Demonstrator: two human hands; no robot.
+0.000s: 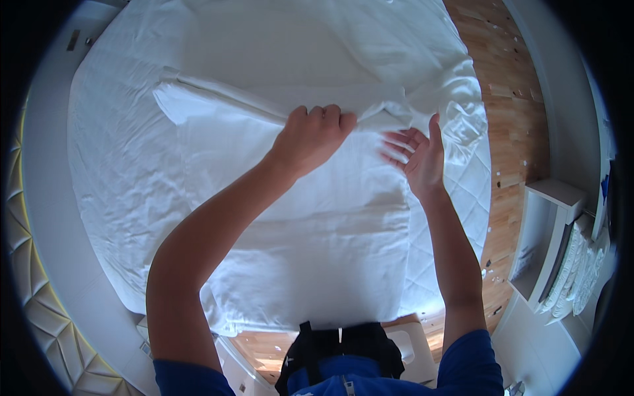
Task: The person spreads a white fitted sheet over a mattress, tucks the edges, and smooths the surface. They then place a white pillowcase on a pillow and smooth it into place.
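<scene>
A white bed covered with sheets lies before me. My left hand is closed on the folded edge of a white fabric sheet or cover, which stretches in a rolled strip across the bed. To its right my right hand is held palm up with spread, slightly blurred fingers, just below the same fabric's bunched right part; it grips nothing that I can see. Flat white cloth lies between my arms. Under it, a quilted white mattress cover shows at the right side.
Wood flooring with scattered small scraps runs along the bed's right side. A white open cabinet stands at the right, with folded white bedding beside it. A padded panel curves along the left. A pale stool or chair is near my waist.
</scene>
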